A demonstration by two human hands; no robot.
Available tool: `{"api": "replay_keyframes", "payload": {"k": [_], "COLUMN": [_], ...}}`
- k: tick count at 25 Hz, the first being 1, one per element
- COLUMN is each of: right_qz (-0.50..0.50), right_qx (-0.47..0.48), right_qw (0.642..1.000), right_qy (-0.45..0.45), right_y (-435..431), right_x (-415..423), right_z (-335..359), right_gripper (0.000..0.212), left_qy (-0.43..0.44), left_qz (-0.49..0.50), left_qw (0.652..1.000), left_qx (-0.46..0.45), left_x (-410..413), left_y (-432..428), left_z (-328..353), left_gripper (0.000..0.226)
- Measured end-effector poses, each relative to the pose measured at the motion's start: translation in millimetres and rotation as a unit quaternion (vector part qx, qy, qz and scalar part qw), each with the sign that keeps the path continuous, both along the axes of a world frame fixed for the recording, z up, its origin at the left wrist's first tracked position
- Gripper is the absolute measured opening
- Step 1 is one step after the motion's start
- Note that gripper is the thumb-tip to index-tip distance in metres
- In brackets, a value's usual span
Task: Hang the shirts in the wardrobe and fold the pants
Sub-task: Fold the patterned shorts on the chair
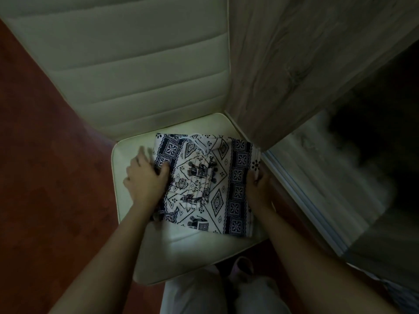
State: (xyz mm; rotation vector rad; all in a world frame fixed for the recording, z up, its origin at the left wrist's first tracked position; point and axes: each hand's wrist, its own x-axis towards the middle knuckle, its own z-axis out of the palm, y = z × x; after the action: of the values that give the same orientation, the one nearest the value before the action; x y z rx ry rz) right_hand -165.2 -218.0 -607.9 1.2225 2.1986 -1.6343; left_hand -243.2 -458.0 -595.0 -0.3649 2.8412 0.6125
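Observation:
Folded white pants with a dark blue elephant and diamond print [217,189] lie in a flat square on the cream chair seat [176,248]. A white drawstring shows at their far edge. My left hand [145,177] lies along the left edge of the pants, fingers spread, thumb pressing on the cloth. My right hand [258,184] is at the right edge, its fingers curled round the border of the fabric.
The chair's padded cream backrest [127,64] rises behind the seat. A wood-grain wardrobe door [294,64] stands open at the right, its dark interior [374,132] beyond a rail. Red-brown floor [45,155] lies left. My light trousers and a pink slipper [242,266] are below.

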Motion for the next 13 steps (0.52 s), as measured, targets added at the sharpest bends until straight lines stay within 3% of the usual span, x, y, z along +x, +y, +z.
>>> {"api": "replay_keyframes", "payload": {"k": [3, 5, 7, 10, 13], "right_qz": [0.039, 0.069, 0.077, 0.101, 0.174], "right_qx": [-0.004, -0.002, -0.029, -0.082, -0.082], "right_qw": [0.997, 0.994, 0.990, 0.986, 0.979], "right_qy": [0.070, 0.089, 0.113, 0.106, 0.073], "right_y": [0.1, -2.5, -2.4, 0.6, -4.7], "right_x": [12.6, 19.7, 20.4, 21.8, 23.9], "right_z": [-3.6, -3.9, -0.2, 6.3, 14.7], "right_gripper": [0.066, 0.069, 0.071, 0.083, 0.067], "left_qy": [-0.166, -0.183, -0.197, -0.159, -0.024], "left_qz": [0.093, 0.096, 0.046, -0.022, -0.093], "left_qw": [0.964, 0.932, 0.918, 0.951, 0.993], "left_qx": [0.184, 0.299, 0.341, 0.263, 0.076], "left_x": [-11.5, -14.5, -16.2, -25.1, -30.2], "left_y": [-18.6, -21.6, -25.0, -31.2, -24.1], "left_z": [-0.4, 3.9, 4.8, 9.8, 31.2], "left_gripper": [0.069, 0.055, 0.045, 0.042, 0.040]}}
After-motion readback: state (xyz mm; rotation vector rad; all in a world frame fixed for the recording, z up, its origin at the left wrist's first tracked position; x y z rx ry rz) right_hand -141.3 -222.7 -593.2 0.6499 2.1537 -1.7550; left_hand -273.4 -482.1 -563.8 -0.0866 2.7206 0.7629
